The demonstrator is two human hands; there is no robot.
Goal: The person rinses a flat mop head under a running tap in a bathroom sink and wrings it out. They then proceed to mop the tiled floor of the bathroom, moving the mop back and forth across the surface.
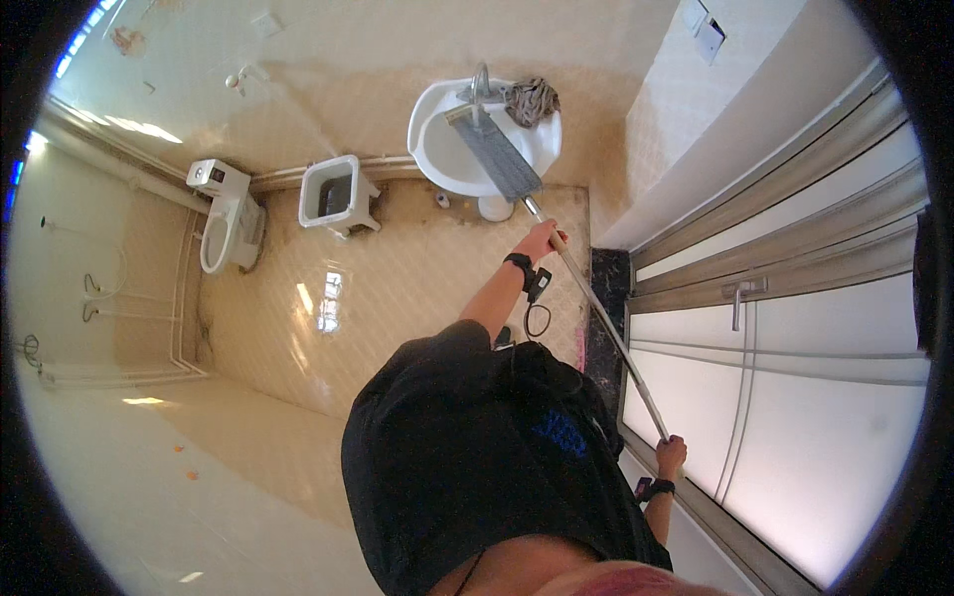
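Observation:
My left hand (546,240) grips the upper part of a flat mop's metal pole (596,302), close to the mop head. Lower down, near the pole's end, my right hand (671,456) is closed around it. The grey mop pad (496,153) lies slantwise over a white washbasin (440,160). Its far end sits beneath the curved metal tap (481,78), where a pale stream seems to fall on it. A crumpled grey-brown cloth (531,102) rests on the basin's right rim. The pad hides part of the bowl.
Left of the basin stands a white plastic stool-like tub (364,197) with a dark inside. A white toilet (221,223) is farther left. On my right is a frosted-glass door (693,387) with a metal handle (738,298). A dark threshold (607,328) borders the tiled floor (402,276).

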